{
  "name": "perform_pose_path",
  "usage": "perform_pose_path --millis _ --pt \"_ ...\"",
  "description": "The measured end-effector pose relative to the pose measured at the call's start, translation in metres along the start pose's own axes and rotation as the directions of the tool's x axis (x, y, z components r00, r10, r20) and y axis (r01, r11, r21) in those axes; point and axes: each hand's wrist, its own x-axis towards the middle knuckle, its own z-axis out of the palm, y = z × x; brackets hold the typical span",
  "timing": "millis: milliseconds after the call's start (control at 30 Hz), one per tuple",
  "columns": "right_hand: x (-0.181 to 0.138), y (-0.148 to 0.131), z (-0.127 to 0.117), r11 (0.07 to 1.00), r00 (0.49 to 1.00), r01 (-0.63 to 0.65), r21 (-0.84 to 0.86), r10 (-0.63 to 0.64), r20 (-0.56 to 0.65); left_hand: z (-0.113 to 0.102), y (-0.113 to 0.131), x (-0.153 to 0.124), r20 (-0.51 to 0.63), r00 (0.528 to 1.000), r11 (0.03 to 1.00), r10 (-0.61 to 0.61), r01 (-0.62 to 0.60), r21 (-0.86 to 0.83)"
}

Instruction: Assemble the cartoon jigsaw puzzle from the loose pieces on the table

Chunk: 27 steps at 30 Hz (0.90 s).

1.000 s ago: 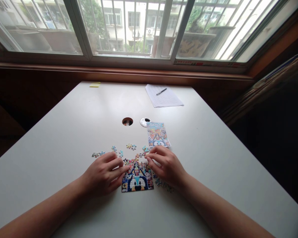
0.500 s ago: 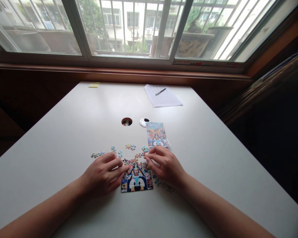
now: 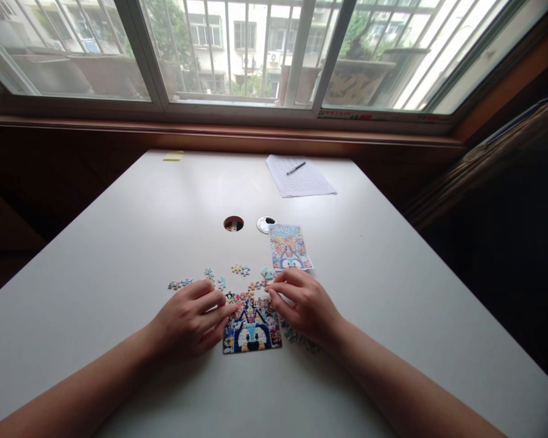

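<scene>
In the head view, both forearms come in from the lower corners and slant inward across a smooth, white, flat-topped desk (image 3: 119, 261), the hands meeting over a partly assembled, multicoloured jigsaw puzzle (image 3: 253, 331) with a blue dog's face, which lies flat on the near part of the desk. The left hand (image 3: 194, 316) is palm down and partly open, its fingers loosely bent, one reaching farther out so that its tip rests on the puzzle's upper left part. The right hand (image 3: 305, 304) is arched at the upper right corner, thumb and forefinger brought nearly together in a pinch; whether a piece sits between them I cannot tell. The puzzle's straight lower edge and squared corners contrast with its ragged top. Small, knobbed, glossy loose pieces (image 3: 240, 269) are scattered beyond it, and a dark cluster of pieces (image 3: 301, 340) lies partly under the right hand. Just beyond that hand is a thin, rectangular, brightly printed picture sheet (image 3: 291, 246), its far edge by a round, shiny metal ring (image 3: 266, 224). Farther off, a slim dark pen (image 3: 296, 168) rests on white printed paper (image 3: 313, 184).
</scene>
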Motion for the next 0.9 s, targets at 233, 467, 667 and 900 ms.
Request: perform_pose_path --millis 233,467,667,900 --pt "0.0001 0.0004 0.0002 1.0 1.0 0.003 0.004 -0.003 0.004 -0.0002 0.0005 -0.0018 -0.006 1.0 1.0 0.005 -0.005 -0.02" --pt "-0.0008 0.0008 0.0006 1.0 1.0 0.002 0.012 -0.003 0.009 0.0001 -0.0001 -0.0039 0.008 1.0 1.0 0.009 -0.009 -0.03" --pt "-0.0006 0.0015 0.0014 1.0 1.0 0.006 0.007 -0.006 0.01 0.0021 -0.002 -0.0049 0.023 1.0 0.999 0.016 -0.016 -0.033" --pt "0.0 0.002 0.0035 1.0 1.0 0.007 0.016 -0.008 0.016 0.0018 -0.0015 -0.0038 0.032 0.999 1.0 0.022 -0.022 -0.012"
